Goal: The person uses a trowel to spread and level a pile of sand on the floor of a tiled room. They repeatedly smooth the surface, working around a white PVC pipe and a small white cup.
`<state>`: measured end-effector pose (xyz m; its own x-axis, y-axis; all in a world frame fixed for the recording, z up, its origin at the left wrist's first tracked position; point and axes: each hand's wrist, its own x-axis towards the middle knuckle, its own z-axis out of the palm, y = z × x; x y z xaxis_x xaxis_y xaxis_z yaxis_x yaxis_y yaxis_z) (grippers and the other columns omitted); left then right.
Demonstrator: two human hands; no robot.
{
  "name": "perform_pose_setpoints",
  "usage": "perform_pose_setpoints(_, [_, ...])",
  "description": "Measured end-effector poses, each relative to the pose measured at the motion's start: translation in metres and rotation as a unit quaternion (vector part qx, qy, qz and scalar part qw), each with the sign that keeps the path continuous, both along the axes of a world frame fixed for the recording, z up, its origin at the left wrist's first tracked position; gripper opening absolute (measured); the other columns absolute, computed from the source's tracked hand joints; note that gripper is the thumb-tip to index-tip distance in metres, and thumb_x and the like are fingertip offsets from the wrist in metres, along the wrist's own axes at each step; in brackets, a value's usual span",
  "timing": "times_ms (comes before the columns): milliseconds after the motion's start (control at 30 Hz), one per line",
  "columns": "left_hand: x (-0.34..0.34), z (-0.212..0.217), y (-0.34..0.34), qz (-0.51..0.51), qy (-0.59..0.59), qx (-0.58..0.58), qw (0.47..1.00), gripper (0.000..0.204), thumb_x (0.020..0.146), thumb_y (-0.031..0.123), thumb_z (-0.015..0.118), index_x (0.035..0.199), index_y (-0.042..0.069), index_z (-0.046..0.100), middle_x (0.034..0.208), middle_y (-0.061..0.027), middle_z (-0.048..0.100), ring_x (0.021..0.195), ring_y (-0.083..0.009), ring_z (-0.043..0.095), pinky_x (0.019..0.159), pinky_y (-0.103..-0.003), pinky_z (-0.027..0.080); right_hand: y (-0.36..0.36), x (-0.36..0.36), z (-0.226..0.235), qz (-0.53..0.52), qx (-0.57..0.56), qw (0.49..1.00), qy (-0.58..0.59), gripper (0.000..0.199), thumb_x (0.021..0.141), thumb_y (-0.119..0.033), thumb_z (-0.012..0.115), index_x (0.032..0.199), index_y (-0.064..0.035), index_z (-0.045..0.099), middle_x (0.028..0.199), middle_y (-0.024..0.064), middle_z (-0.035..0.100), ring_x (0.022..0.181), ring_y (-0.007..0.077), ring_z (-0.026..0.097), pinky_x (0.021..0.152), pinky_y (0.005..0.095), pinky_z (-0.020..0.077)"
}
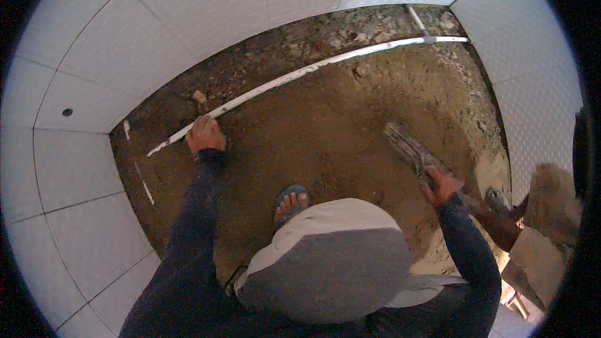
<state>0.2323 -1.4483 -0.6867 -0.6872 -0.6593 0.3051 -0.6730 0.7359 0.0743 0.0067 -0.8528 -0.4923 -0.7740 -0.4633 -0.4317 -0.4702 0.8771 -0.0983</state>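
Observation:
My left hand point(206, 135) is at the left part of a long white pipe point(300, 72), its fingers curled over the pipe. The pipe lies across the damp brown soil point(313, 125). My right hand point(443, 184) is closed round the near end of a long, grey, dirt-smeared trowel point(407, 144). The trowel slants away to the left, low over the soil on the right. Its underside is hidden, so contact with the ground cannot be told.
White tiled walls point(206, 31) enclose the soil floor. A short pipe point(416, 19) meets the long one at the far right. Rubble point(350, 28) lies behind the pipe. My sandalled foot point(292, 202) stands on the soil. Another person's leg point(501, 222) is close by my right arm.

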Motion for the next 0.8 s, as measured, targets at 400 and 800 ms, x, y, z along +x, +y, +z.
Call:
perform_pose_setpoints(400, [0.022, 0.002, -0.017, 0.010, 0.006, 0.047, 0.999, 0.045, 0.099, 0.038, 0.031, 0.125, 0.016, 0.060, 0.137, -0.0039, 0.050, 0.131, -0.0260, 0.039, 0.107, -0.053, 0.027, -0.043, 0.039, 0.001, 0.006, -0.045, 0.999, -0.011, 0.050, 0.078, -0.028, 0.070, 0.121, -0.0063, 0.057, 0.106, 0.0222, 0.065, 0.095, 0.0419, 0.061, 0.082, 0.0474, 0.0479])
perform_pose_setpoints(800, [0.020, 0.010, -0.014, 0.015, 0.002, 0.077, 0.997, 0.048, 0.099, 0.041, 0.031, 0.127, 0.013, 0.058, 0.139, -0.0038, 0.049, 0.133, -0.0256, 0.037, 0.108, -0.051, 0.027, -0.002, 0.035, -0.042, 0.105, -0.129, 0.980, 0.112, 0.042, 0.078, -0.023, 0.071, 0.115, -0.0053, 0.060, 0.099, 0.0223, 0.066, 0.091, 0.0428, 0.062, 0.077, 0.0484, 0.0490])
